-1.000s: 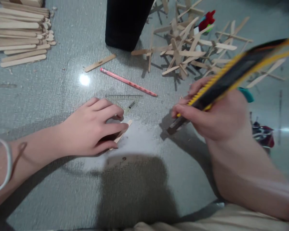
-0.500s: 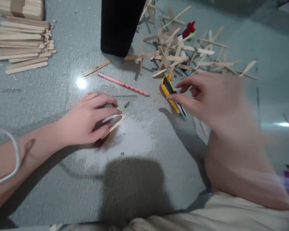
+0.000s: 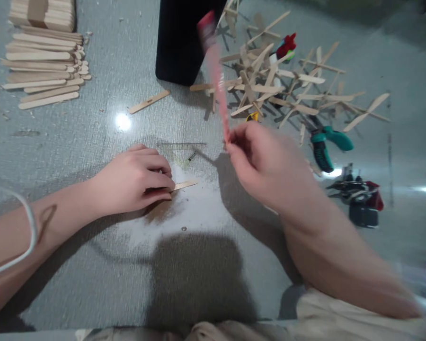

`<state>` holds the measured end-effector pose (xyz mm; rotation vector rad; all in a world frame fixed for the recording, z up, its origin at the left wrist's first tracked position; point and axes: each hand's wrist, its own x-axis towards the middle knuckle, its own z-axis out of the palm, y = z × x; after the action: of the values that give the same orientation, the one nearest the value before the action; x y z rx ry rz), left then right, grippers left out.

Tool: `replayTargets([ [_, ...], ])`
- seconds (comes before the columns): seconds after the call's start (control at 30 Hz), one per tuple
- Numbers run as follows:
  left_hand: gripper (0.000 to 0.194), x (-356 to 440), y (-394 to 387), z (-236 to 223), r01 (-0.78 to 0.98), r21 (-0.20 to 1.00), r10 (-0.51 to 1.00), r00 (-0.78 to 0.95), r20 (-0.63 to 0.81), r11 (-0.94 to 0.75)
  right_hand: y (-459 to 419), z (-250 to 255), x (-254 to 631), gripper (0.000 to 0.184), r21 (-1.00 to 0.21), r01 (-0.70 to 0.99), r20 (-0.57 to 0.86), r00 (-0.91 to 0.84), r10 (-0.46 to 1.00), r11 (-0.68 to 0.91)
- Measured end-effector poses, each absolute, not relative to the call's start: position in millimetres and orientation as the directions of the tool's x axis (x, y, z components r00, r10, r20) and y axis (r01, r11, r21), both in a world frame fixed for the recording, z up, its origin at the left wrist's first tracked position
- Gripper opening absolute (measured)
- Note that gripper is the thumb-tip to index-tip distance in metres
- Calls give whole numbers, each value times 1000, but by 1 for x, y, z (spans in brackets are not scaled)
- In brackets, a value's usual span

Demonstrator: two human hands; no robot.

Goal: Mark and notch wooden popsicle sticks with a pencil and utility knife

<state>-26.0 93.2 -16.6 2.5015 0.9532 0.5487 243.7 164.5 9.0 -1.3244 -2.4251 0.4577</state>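
My left hand (image 3: 142, 179) rests on the table with its fingers closed on a wooden craft stick (image 3: 185, 184), one end of which sticks out to the right. In my right hand (image 3: 259, 161) a pink pencil (image 3: 218, 83) is pinched near its lower end. The pencil stands nearly upright, eraser end up, blurred by motion. A yellow utility knife (image 3: 252, 116) shows only its end beyond my right hand; the rest is hidden. Between my hands lies what looks like a clear ruler (image 3: 181, 143), hard to make out.
Stacked craft sticks (image 3: 46, 66) lie back left, and one marked stick (image 3: 149, 102) lies alone. A black box-like object (image 3: 179, 52) stands at the back. Propeller-like stick pieces (image 3: 255, 87) are heaped back right, near green-handled pliers (image 3: 321, 151) and black clips (image 3: 358, 189).
My right hand has left the utility knife and picked up the pink pencil from the table, raising its eraser end. More of the craft stick now shows beyond my left fingers.
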Motion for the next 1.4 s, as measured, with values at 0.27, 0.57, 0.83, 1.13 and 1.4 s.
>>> replayTargets([
  [0.27, 21, -22, 90, -14, 533, 490, 697, 673, 249, -690, 130, -2, 227, 22, -945, 135, 144, -646, 749, 298],
  [0.57, 22, -19, 93, -9, 528, 586, 736, 652, 185, -615, 124, -13, 230, 25, -790, 224, 252, -731, 634, 571],
  [0.83, 26, -19, 93, -8, 542, 609, 740, 664, 112, -578, 127, -12, 228, 27, -773, 288, 215, -719, 661, 565],
  [1.13, 28, -20, 90, -12, 538, 627, 758, 639, 133, -564, 128, -12, 227, 27, -768, 309, 196, -721, 665, 561],
  [1.4, 29, -19, 92, -11, 523, 645, 749, 652, 119, -557, 129, -11, 229, 28, -785, 283, 186, -742, 644, 552],
])
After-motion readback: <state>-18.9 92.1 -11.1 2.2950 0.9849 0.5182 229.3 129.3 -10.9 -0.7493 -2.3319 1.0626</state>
